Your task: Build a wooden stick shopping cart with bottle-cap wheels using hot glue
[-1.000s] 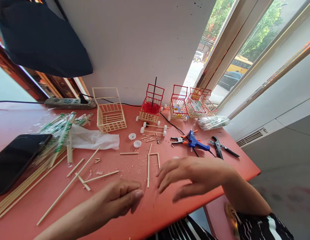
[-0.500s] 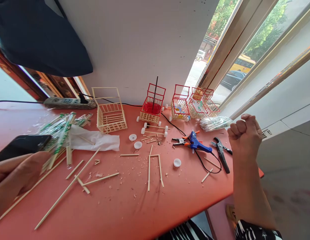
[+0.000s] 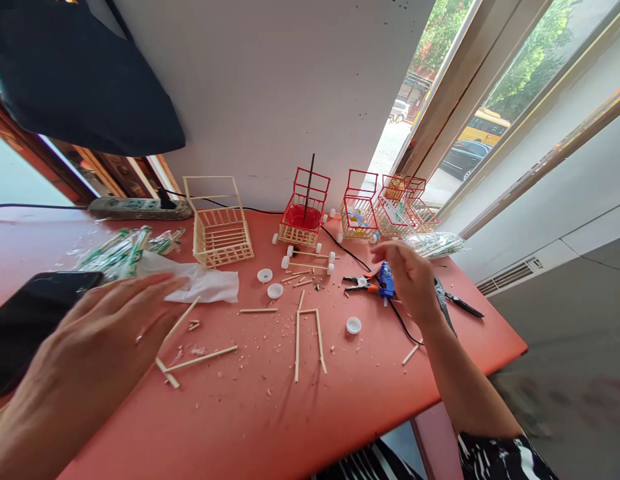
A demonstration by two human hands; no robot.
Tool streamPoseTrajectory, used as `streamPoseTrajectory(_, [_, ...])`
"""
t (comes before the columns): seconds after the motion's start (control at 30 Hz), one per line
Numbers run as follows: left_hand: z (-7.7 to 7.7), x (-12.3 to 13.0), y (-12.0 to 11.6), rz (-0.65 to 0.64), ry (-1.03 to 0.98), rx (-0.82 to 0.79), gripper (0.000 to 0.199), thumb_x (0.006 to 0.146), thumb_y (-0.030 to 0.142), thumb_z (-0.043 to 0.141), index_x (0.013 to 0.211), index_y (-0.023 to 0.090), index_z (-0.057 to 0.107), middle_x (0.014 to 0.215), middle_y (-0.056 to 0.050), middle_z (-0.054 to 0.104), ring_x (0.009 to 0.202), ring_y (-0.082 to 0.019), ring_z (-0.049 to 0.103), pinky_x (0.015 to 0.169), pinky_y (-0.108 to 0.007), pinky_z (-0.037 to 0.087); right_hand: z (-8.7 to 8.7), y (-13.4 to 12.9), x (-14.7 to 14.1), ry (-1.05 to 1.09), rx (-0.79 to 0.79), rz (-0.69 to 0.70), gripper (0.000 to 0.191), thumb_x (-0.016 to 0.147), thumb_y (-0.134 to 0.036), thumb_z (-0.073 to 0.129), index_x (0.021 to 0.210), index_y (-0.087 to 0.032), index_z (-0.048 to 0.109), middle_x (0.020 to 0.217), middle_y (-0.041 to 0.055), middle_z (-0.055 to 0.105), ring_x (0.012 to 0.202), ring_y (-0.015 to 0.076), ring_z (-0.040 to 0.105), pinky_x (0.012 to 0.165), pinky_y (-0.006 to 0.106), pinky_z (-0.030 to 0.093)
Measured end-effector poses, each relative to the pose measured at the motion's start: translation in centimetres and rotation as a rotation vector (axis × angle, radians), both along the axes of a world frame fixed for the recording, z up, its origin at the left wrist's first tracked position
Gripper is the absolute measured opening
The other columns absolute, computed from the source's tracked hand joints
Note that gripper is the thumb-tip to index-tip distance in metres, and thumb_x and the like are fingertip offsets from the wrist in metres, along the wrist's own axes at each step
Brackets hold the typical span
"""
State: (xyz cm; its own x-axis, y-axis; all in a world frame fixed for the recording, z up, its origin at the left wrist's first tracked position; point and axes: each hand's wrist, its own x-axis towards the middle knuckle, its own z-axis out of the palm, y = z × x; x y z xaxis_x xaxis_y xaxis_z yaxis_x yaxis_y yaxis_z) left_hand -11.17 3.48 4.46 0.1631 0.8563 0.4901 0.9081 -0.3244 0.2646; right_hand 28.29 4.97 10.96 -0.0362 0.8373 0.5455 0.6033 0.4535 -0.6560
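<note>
My left hand (image 3: 103,353) is stretched over the sticks at the left, fingers extended, nothing visible in it. It partly covers a long thin wooden stick (image 3: 184,318). My right hand (image 3: 411,280) hovers over the blue glue gun (image 3: 387,280), fingers loosely bent and partly apart; its palm side is hidden, and the gun's handle lies behind it. Pliers with orange grips (image 3: 360,283) lie beside the gun. Dark-handled pliers (image 3: 443,303) are partly behind the right wrist. Several short sticks form an open three-sided frame (image 3: 298,347) mid-table.
Along the wall stand a plain stick basket (image 3: 223,233), a red-trimmed cart (image 3: 303,223) and further small carts (image 3: 359,217). Wrapped sticks (image 3: 125,250), a white paper sheet (image 3: 215,283) and a phone (image 3: 35,327) lie left. White caps (image 3: 353,325) and wheel axles (image 3: 310,260) sit mid-table.
My right hand has moved left from the table's right side, its fist loosening, to above the glue gun. My left hand has moved right and spread out over the sticks.
</note>
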Motion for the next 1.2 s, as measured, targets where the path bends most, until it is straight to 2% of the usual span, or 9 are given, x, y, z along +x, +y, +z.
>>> streamPoseTrajectory(0.17, [0.8,4.3,-0.6,-0.197,-0.131,-0.047,0.034,0.100,0.047,0.051,0.081,0.024,0.067,0.080,-0.001,0.073,0.076,-0.019,0.066,0.073,-0.031,0.045,-1.4,-0.7,-2.3,-0.231,-0.093,0.138,0.043,0.108,-0.039,0.046,0.076,-0.019,0.067,0.060,-0.0021,0.062,0.060,0.0112,0.059,0.072,0.024,0.046])
streamPoseTrajectory(0.27, [-0.4,7.2,-0.7,-0.313,-0.276,-0.087,0.031,0.101,0.047,0.050,0.091,0.026,0.070,0.095,-0.003,0.076,0.095,-0.022,0.069,0.080,-0.031,0.049,-2.5,-1.4,-4.2,-0.457,-0.148,0.363,0.043,0.107,-0.038,0.048,0.075,-0.017,0.067,0.067,0.0011,0.068,0.067,0.0129,0.063,0.075,0.025,0.046])
streamPoseTrajectory(0.37, [-1.3,10.7,-1.9,-0.497,-0.342,-0.097,0.051,0.100,0.055,0.050,0.140,0.025,0.056,0.145,-0.012,0.061,0.134,-0.028,0.057,0.107,-0.041,0.046,-3.7,-2.8,-6.7,-0.770,-0.198,0.610,0.021,0.103,-0.030,0.058,0.094,-0.016,0.072,0.095,0.0075,0.077,0.091,0.0187,0.068,0.086,0.029,0.049])
streamPoseTrajectory(0.5, [-0.8,13.6,-3.9,-0.831,-0.336,-0.341,0.067,0.096,0.068,0.044,0.150,0.028,0.048,0.139,-0.011,0.066,0.124,-0.027,0.064,0.105,-0.039,0.051,-3.8,-4.6,-8.8,-0.933,-0.266,0.927,0.017,0.097,-0.017,0.059,0.103,-0.019,0.074,0.123,0.0072,0.075,0.116,0.0222,0.065,0.096,0.029,0.050])
streamPoseTrajectory(0.57, [-0.8,13.5,-4.1,-0.820,-0.402,-0.457,0.070,0.096,0.071,0.040,0.148,0.026,0.050,0.133,-0.011,0.070,0.118,-0.026,0.068,0.100,-0.036,0.054,-2.7,-4.5,-8.5,-0.845,-0.311,0.975,0.019,0.100,-0.018,0.057,0.108,-0.019,0.073,0.125,0.0058,0.074,0.114,0.0199,0.067,0.094,0.027,0.051])
streamPoseTrajectory(0.67, [-1.9,12.2,-3.5,-0.590,-0.498,-0.469,0.055,0.103,0.059,0.035,0.139,0.024,0.059,0.129,-0.010,0.072,0.116,-0.026,0.068,0.096,-0.033,0.055,-0.7,-2.5,-6.7,-0.574,-0.307,0.860,0.021,0.105,-0.028,0.054,0.112,-0.018,0.071,0.112,0.0063,0.077,0.104,0.0168,0.069,0.090,0.026,0.051])
streamPoseTrajectory(0.8, [-4.3,10.8,-2.4,-0.382,-0.519,-0.307,0.031,0.104,0.040,0.047,0.115,0.023,0.070,0.113,-0.007,0.075,0.099,-0.021,0.072,0.085,-0.029,0.055,-0.6,2.6,-5.0,-0.444,-0.173,0.348,0.019,0.104,-0.025,0.056,0.107,-0.018,0.073,0.104,0.0070,0.074,0.097,0.0162,0.067,0.087,0.026,0.047])
streamPoseTrajectory(0.97, [-5.3,10.5,-1.8,-0.424,-0.485,-0.126,0.019,0.101,0.027,0.054,0.107,0.025,0.072,0.104,-0.003,0.076,0.103,-0.020,0.070,0.090,-0.029,0.053,-2.9,7.5,-7.1,-0.688,-0.292,0.123,0.020,0.103,-0.025,0.056,0.103,-0.018,0.075,0.111,0.0080,0.072,0.098,0.0170,0.065,0.078,0.024,0.042])
streamPoseTrajectory(1.2, [-5.4,10.6,-1.7,-0.479,-0.483,-0.027,0.017,0.099,0.020,0.056,0.108,0.024,0.070,0.096,-0.002,0.073,0.095,-0.018,0.067,0.084,-0.028,0.052,-4.8,10.2,-11.3,-0.794,-0.524,-0.084,0.024,0.099,-0.032,0.055,0.104,-0.020,0.075,0.109,0.0099,0.076,0.100,0.0248,0.070,0.077,0.029,0.046])
